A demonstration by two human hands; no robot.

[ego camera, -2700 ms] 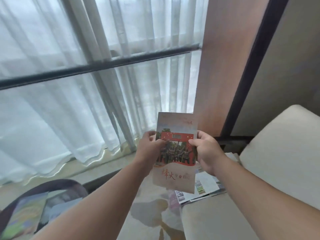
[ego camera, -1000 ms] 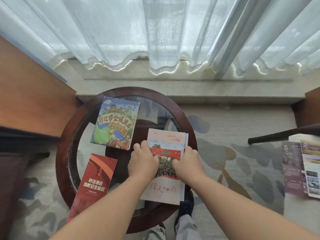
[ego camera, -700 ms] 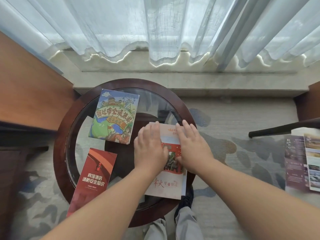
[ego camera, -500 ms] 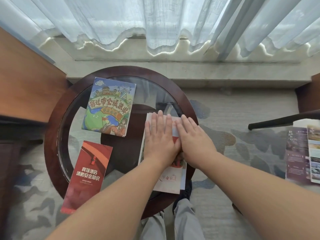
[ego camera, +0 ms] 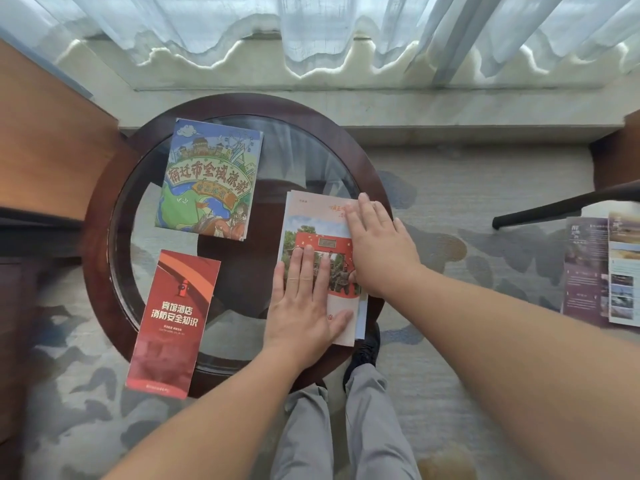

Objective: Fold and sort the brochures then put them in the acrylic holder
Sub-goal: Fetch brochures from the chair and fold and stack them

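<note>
A folded cream brochure with a red gate photo [ego camera: 313, 216] lies on the right side of the round glass table [ego camera: 104, 209]. My left hand [ego camera: 304, 303] rests flat on its lower half, fingers apart. My right hand [ego camera: 379, 247] lies flat on its upper right edge. A blue cartoon-map brochure [ego camera: 209, 178] sits at the table's back left. A long red brochure [ego camera: 175, 322] lies at the front left, overhanging the rim. No acrylic holder is in view.
Unfolded purple and white brochures [ego camera: 604, 271] lie on a seat at the far right, behind a dark chair arm [ego camera: 561, 206]. A wooden cabinet [ego camera: 45, 140] stands left. Sheer curtains [ego camera: 311, 26] hang behind the table. My legs [ego camera: 346, 427] are below it.
I brought the cream brochure from mid-air down onto the table. Both hands then pressed flat near its top; now my left hand has slid toward the lower half.
</note>
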